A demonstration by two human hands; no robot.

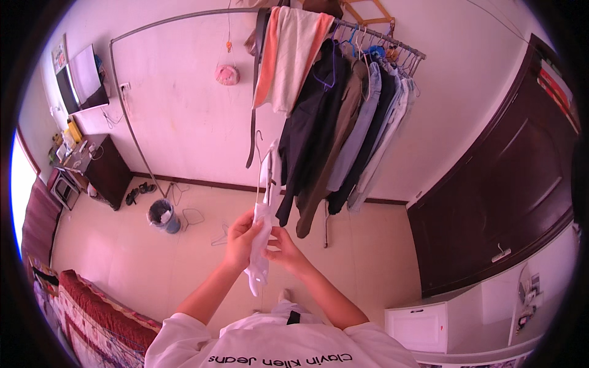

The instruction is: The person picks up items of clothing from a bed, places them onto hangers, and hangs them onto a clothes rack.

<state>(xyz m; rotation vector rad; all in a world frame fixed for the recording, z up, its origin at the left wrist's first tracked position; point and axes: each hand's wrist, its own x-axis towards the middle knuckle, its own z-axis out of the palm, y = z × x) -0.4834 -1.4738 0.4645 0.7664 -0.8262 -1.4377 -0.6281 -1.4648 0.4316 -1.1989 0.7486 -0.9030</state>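
In front of me a white garment [262, 236] hangs in a narrow, folded strip on a thin hanger [258, 153], its hook pointing up. My left hand [243, 238] is closed on the garment's left side, the thumb lying over the cloth. From the right, my right hand [283, 249] grips the same cloth with bent fingers; some fingertips are hidden by the fabric. The garment's lower end dangles below both hands. Just beyond it, to the right, are dark clothes [310, 135] hanging on a rack.
A metal clothes rack [184, 19] carries several trousers and an orange-edged towel [294, 58]. On the floor to the left are a bin [172, 224] and a loose hanger [221, 236]. A dark door [503, 178] and white cabinet [417, 328] are at right, a red-covered bed [101, 310] at lower left.
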